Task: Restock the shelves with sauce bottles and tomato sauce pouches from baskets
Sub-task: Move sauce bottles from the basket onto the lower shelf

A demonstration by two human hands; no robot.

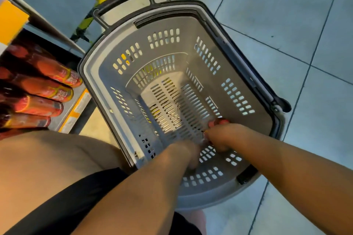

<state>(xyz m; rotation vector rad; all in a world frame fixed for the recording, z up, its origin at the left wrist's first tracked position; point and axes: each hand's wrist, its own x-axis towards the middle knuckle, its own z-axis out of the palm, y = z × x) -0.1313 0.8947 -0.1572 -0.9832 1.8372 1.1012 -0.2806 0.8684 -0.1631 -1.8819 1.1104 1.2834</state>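
My right hand (219,135) grips a red-capped bottle (217,122) deep in the basket (91,66); my blurred left hand's (191,155) fingers I can't tell, so it may slip.

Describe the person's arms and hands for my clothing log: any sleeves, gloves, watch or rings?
Both forearms are bare: no sleeves reach into view, and no gloves, watch or bracelet show. The left hand and right hand are blurred, so rings or nail details cannot be told. Lower down, a dark garment covers the lap.
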